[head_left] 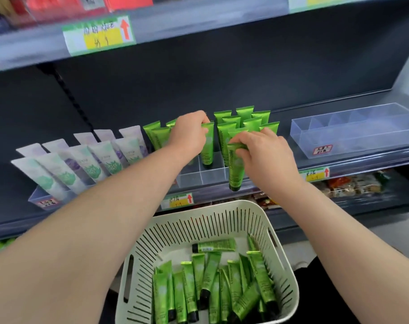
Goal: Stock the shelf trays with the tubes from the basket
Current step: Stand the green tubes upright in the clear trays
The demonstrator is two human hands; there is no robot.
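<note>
A white slotted basket [222, 220] sits low in the middle and holds several green tubes [212, 286]. On the shelf a clear divided tray [212, 175] carries several green tubes [243, 120] standing cap down. My left hand [187, 134] grips the crimped top of one green tube [207, 148] standing in the tray. My right hand [264, 153] pinches the top of another green tube [235, 169], which hangs cap down at the tray's front edge.
A tray of pale white, purple and mint tubes [82, 162] stands at the left. An unfilled clear divided tray [355, 132] sits at the right. Price labels [177, 201] line the shelf edge. Packaged goods [353, 185] lie on the shelf below.
</note>
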